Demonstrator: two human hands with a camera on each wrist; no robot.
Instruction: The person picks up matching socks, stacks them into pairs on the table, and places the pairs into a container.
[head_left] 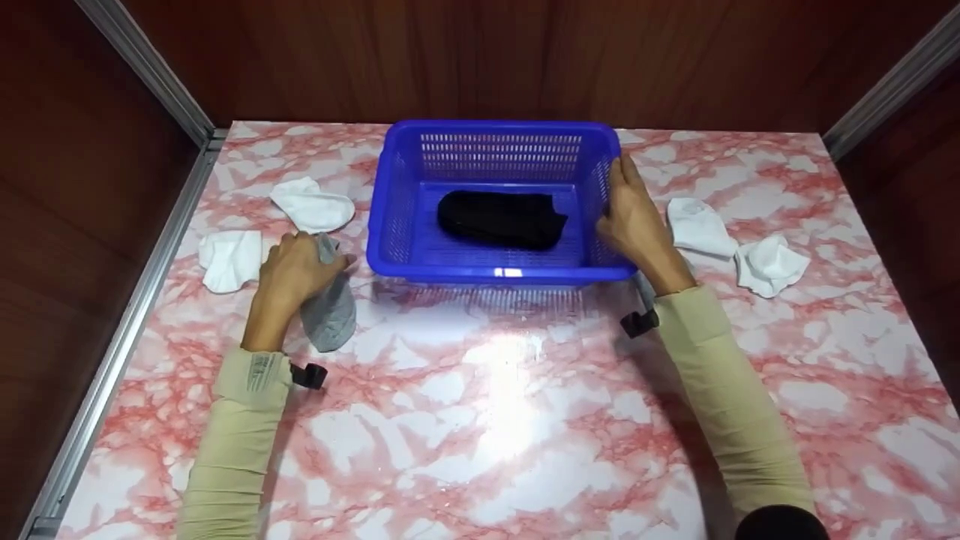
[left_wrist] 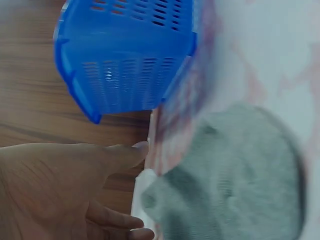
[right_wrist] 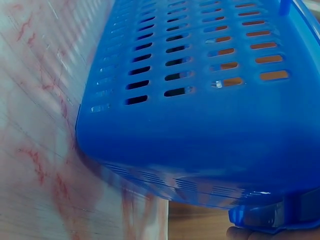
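A blue plastic basket (head_left: 495,275) with slotted walls stands at the back of the table, a black sock (head_left: 501,219) lying inside it. My right hand (head_left: 637,217) grips the basket's right rim; in the right wrist view only fingertips (right_wrist: 270,234) show, at the bottom right corner by the rim. Over a grey sock (head_left: 330,315) on the left is my left hand (head_left: 294,271). The left wrist view has its thumb extended and the fingers apart from the thumb, the grey sock (left_wrist: 235,180) lying just beyond them.
Two white socks, one behind (head_left: 313,206) and one left (head_left: 231,260) of my left hand, lie on the marbled table (head_left: 450,420). Right of the basket are two more, a nearer one (head_left: 701,226) and a farther one (head_left: 771,264). Grey fabric (head_left: 643,289) shows partly under my right wrist. Wooden panels enclose the table.
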